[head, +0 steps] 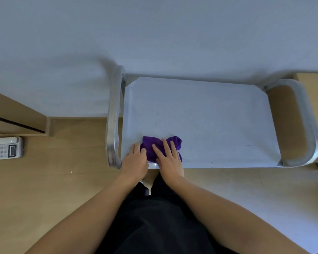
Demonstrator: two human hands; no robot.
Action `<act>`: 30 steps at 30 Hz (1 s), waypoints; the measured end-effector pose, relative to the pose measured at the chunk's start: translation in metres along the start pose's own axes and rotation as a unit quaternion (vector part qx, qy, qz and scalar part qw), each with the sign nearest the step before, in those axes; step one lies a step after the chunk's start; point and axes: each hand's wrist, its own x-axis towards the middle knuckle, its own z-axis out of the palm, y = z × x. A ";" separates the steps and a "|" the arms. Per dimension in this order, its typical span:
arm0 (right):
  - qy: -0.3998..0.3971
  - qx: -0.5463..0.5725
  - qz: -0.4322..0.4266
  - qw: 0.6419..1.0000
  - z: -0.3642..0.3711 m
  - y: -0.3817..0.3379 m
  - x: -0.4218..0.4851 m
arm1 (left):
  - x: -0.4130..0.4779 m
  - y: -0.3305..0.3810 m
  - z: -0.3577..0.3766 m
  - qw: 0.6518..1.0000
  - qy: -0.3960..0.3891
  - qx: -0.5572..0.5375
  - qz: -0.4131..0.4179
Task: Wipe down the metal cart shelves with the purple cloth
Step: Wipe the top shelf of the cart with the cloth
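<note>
pressing the purple cloth (161, 148) flat on the cart's top shelf (209, 116), right hand (170, 158) fingers spread wide for coverage; left hand (135, 160) fingers pinch its edge, keeping it bunched.

Office-like room: desk phone (6, 147) with keypad on light wood surface (44, 180), wood-panel furniture (13, 116) beside it, plain white wall (154, 33), 1 metal cart (200, 116) against it.

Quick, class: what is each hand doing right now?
Left hand: fingers curled at the edge of the purple cloth, apparently gripping it.
Right hand: open, fingers flat on the cloth.
</note>
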 end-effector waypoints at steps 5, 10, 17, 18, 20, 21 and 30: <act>0.023 -0.005 -0.023 0.999 -0.005 0.007 0.032 | 0.003 0.002 0.007 1.000 0.012 -0.006 -0.028; 0.023 -0.004 -0.031 0.999 -0.034 0.013 0.129 | 0.002 -0.003 0.010 0.999 0.034 -0.003 -0.021; 0.039 -0.004 -0.024 0.999 -0.051 -0.004 0.200 | -0.001 -0.004 0.016 0.998 0.039 -0.024 -0.033; 0.041 0.002 -0.026 0.999 -0.050 -0.004 0.192 | -0.001 -0.004 0.015 0.998 0.033 -0.027 -0.034; 0.043 0.018 -0.036 0.998 -0.043 0.000 0.162 | -0.003 -0.003 0.015 0.999 0.020 -0.034 -0.035; 0.045 0.023 -0.039 0.998 -0.038 0.003 0.142 | -0.003 -0.002 0.014 0.999 0.016 -0.034 -0.034; 0.067 0.012 -0.015 0.998 0.008 0.020 0.004 | -0.009 -0.004 0.014 0.999 0.000 -0.043 -0.009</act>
